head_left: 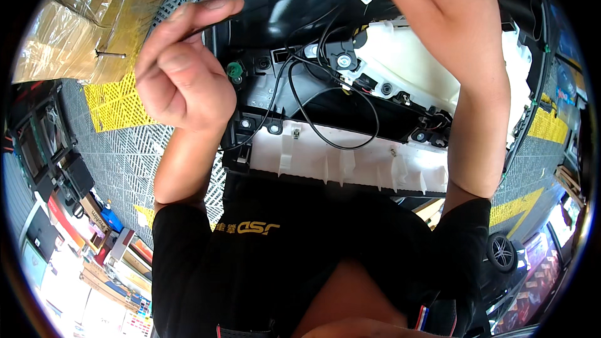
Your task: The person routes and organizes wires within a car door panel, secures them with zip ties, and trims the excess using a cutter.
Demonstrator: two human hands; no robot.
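Wire (343, 148) loops over the big panel (260, 91).
It looks light and bendy, best held at a loop; left hand (188, 78) pinches a dark strip (216, 24); right hand (451, 9) has hidden fingertips, so I can't tell its grip.

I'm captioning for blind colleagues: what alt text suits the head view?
A person's left hand and right hand are raised over a black panel with a black cable looping across it. The left seems to hold a thin dark strip; the right reaches the top edge. A large cardboard box sits at upper left.
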